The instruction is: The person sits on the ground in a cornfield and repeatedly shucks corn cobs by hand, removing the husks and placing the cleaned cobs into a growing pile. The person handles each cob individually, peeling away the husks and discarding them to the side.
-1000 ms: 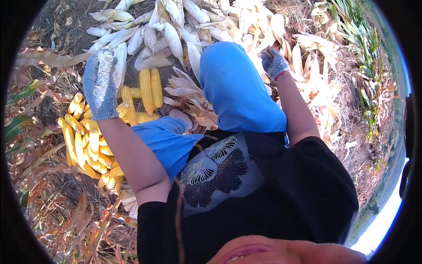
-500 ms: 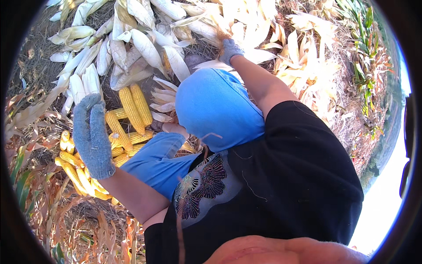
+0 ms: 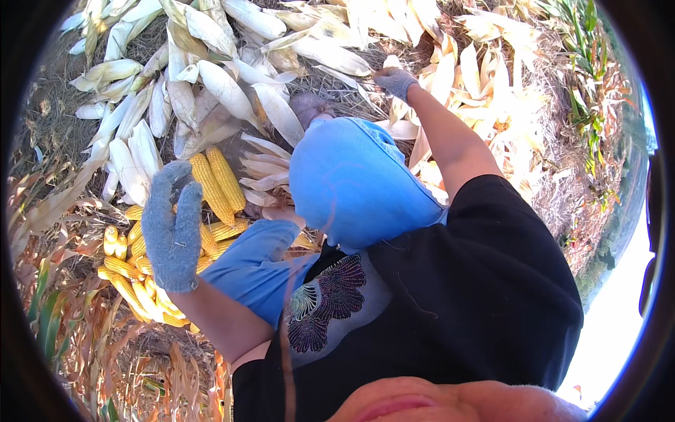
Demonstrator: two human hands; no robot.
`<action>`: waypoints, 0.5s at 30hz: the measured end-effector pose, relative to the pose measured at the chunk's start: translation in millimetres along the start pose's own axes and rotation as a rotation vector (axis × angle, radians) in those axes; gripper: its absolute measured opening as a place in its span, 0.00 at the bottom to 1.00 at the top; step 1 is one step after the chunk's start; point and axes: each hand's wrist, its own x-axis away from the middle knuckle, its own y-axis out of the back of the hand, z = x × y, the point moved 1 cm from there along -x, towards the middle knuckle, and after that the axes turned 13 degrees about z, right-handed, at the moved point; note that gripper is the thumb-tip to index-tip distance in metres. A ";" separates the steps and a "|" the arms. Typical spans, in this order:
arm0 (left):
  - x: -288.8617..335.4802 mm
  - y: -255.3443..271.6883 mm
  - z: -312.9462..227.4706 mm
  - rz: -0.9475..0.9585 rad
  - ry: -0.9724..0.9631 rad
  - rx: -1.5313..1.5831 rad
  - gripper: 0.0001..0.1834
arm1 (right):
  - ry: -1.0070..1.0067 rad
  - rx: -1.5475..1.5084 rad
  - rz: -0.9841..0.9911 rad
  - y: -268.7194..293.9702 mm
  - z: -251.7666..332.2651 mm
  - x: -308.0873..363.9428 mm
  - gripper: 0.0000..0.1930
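Note:
My left hand [image 3: 172, 228], in a grey-blue knit glove, is raised over a heap of husked yellow corn cobs [image 3: 137, 288]. A gap shows between its thumb and fingers, and I see nothing in it. Two bare cobs [image 3: 218, 184] lie just right of its fingertips. Out at the far right, my right hand [image 3: 396, 82], also gloved, hovers beside a pile of dry corn husks [image 3: 485, 105]. Its brownish fingertips look spread, with no cob in them; a wisp of silk there is too small to make out.
Several unhusked corn ears [image 3: 225, 88] in pale husks lie heaped in front of me. My blue-clad knee [image 3: 351, 179] rises between my arms. Loose pale husks [image 3: 266, 169] lie beside it. Dry stalks [image 3: 140, 366] cover the lower left; green plants [image 3: 580, 84] stand far right.
My right hand has moved to the right, away from the unhusked ears toward the husk pile. My left hand has shifted slightly right and nearer, and its thumb and fingers have parted.

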 end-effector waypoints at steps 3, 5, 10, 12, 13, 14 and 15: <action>-7.2 -1.8 -5.3 -0.006 -0.013 -0.015 0.13 | -0.026 -0.018 -0.317 28.3 81.7 0.7 0.27; -17.7 -2.5 -5.0 0.006 -0.070 -0.018 0.15 | -0.207 0.022 -0.259 21.8 91.9 -28.6 0.30; -16.9 -5.9 -7.7 0.005 -0.028 -0.021 0.14 | -0.312 0.253 -0.264 10.3 128.3 -29.6 0.35; -11.5 -6.0 -8.2 -0.008 -0.029 -0.022 0.14 | -0.286 0.174 -0.072 11.5 156.5 -1.7 0.36; -10.7 -4.9 -8.9 -0.014 -0.040 -0.026 0.15 | -0.302 0.101 -0.046 9.3 164.2 9.5 0.37; -10.1 -5.2 -8.0 -0.017 -0.051 -0.037 0.16 | -0.303 0.074 -0.082 0.8 160.5 7.8 0.38; -9.6 -5.0 -6.5 -0.011 -0.075 -0.046 0.15 | -0.301 0.046 -0.119 -13.6 150.1 1.1 0.39</action>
